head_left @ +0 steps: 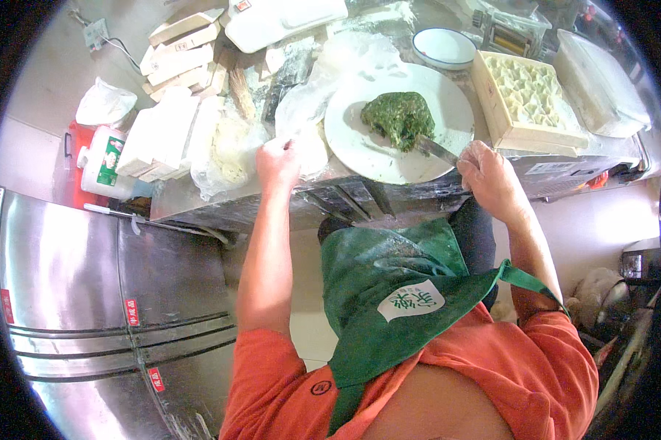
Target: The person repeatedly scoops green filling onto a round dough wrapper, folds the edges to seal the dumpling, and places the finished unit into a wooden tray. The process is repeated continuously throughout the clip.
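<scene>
A large white plate (347, 143) holds a mound of chopped green filling (396, 113). My right hand (487, 173) grips the end of a flat metal spatula or knife (436, 149), whose far end touches the filling's lower right side. My left hand (279, 162) is curled at the counter's front edge, left of the plate; whether something small is in its fingers cannot be made out. Beside it lie a clear plastic bag (303, 110) and, further left, a bag with pale dough or wrappers (231, 146). Right of the plate, a wooden box (506, 126) holds rows of folded dumplings (528, 91).
A white enamel bowl (444, 47) with a blue rim stands behind the plate. At the right is a translucent plastic container (602, 82). Stacked wooden boxes (184, 47), white blocks (160, 135) and a white jug (105, 159) stand at the left. Stainless cabinet doors (61, 247) are lower left.
</scene>
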The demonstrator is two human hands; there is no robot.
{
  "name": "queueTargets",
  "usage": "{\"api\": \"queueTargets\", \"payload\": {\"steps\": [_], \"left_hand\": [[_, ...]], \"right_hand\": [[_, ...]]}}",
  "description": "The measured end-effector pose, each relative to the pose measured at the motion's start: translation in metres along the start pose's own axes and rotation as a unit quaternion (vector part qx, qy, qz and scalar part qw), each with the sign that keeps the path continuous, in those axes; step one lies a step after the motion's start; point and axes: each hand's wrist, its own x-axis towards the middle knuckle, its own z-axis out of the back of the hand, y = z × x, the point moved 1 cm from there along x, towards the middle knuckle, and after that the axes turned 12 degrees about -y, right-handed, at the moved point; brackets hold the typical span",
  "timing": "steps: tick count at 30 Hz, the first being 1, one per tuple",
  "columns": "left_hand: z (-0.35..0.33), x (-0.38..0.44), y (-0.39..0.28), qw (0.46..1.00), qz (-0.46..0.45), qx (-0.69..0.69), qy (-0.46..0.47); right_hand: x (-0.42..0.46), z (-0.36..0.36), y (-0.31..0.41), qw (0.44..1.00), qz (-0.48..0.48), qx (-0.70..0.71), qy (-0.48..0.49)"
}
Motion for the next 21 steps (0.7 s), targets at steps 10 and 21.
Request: {"api": "queueTargets", "payload": {"steps": [10, 21], "left_hand": [[0.03, -0.056, -0.071, 0.769, 0.272, -0.563, 0.13], [-0.022, -0.203, -0.049, 0.835, 0.039, -0.546, 0.053]], "right_hand": [[-0.005, -0.056, 0.044, 0.866, -0.135, 0.472, 0.091], [-0.029, -0.095, 0.05, 0.89, -0.079, 0.412, 0.177]]}}
